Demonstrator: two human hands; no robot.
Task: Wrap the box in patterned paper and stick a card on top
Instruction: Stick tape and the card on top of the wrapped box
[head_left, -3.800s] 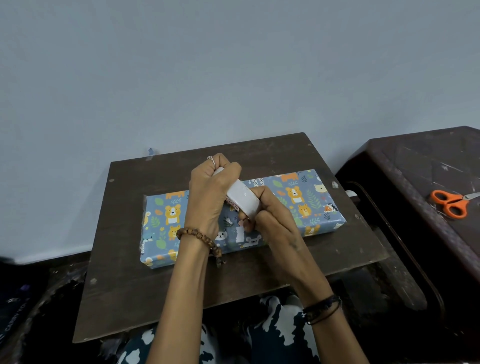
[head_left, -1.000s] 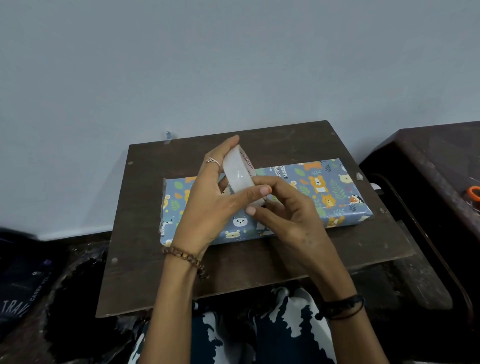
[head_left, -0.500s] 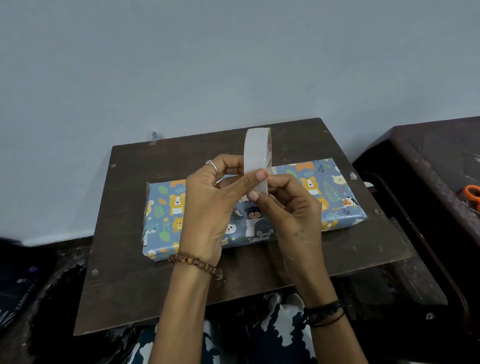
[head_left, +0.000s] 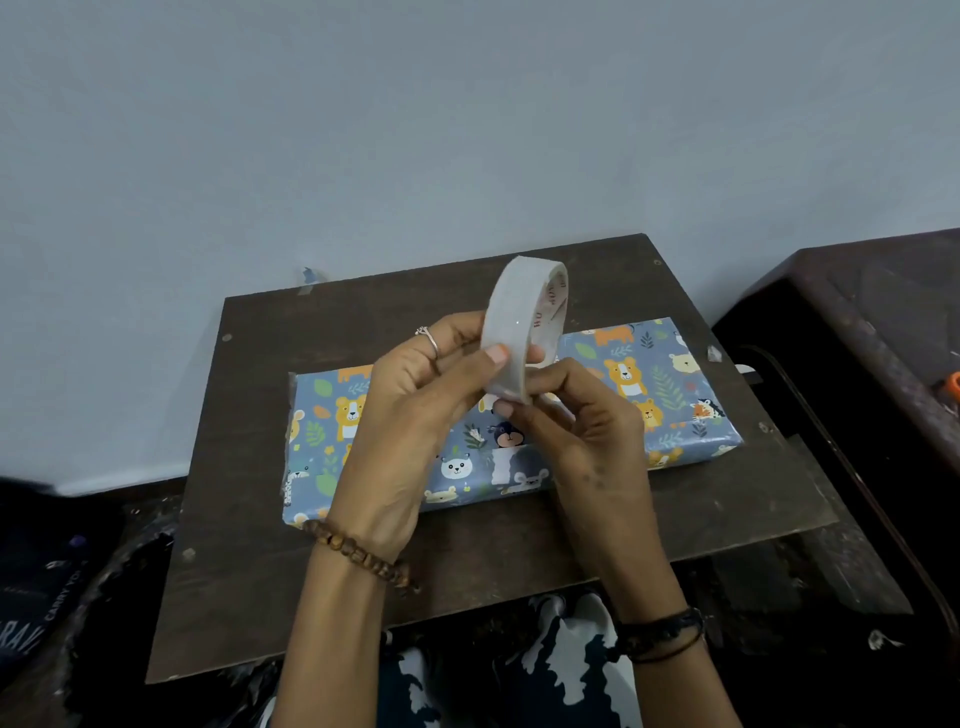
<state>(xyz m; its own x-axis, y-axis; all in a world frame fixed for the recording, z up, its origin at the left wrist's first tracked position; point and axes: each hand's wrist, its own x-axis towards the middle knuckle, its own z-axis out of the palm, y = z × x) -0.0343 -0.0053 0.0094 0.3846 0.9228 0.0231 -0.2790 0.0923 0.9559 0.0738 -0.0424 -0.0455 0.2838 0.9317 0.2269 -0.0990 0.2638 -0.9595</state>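
The box (head_left: 660, 395), wrapped in blue paper printed with cartoon animals, lies flat on a dark wooden board (head_left: 249, 519). Above its middle I hold a roll of clear tape (head_left: 519, 317) upright on edge. My left hand (head_left: 415, 405) grips the roll's left side, its thumb pressed on the outer face. My right hand (head_left: 576, 415) pinches the roll's lower right edge with thumb and fingers. Both hands hide the middle of the box. No card is in view.
The board rests over my lap, its far edge against a pale wall. A dark plastic table (head_left: 872, 322) stands to the right, with an orange scissors handle (head_left: 953, 387) at the frame's edge. A dark bag (head_left: 36, 587) lies at the left.
The roll has been raised from the box top and turned upright on edge. Both hands have shifted their hold around it. The box has stayed in place.
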